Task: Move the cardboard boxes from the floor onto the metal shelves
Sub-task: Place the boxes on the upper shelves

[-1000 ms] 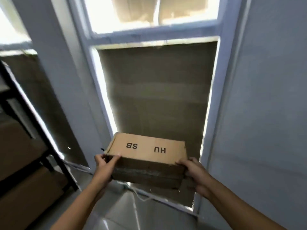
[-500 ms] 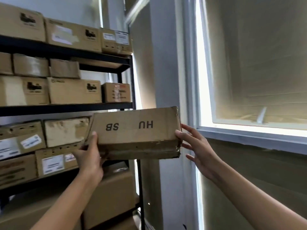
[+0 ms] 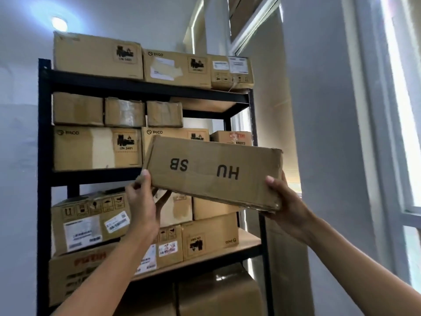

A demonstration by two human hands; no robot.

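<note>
A flat brown cardboard box (image 3: 211,172), printed "HU SB" upside down, is held up in the air in front of the black metal shelves (image 3: 44,137). My left hand (image 3: 142,204) grips its lower left corner, thumb on the near face and fingers underneath. My right hand (image 3: 286,206) grips its lower right corner the same way. The box tilts down to the right and hides part of the middle shelf level.
Every visible level of the shelves holds cardboard boxes (image 3: 98,58). A gap shows at the right of the second level, above a small box (image 3: 231,137). A grey wall pillar (image 3: 319,133) and a bright window (image 3: 401,110) stand to the right.
The box has risen from low by the window to chest height, then higher in front of the shelves. The view has swung left and up onto the shelves.
</note>
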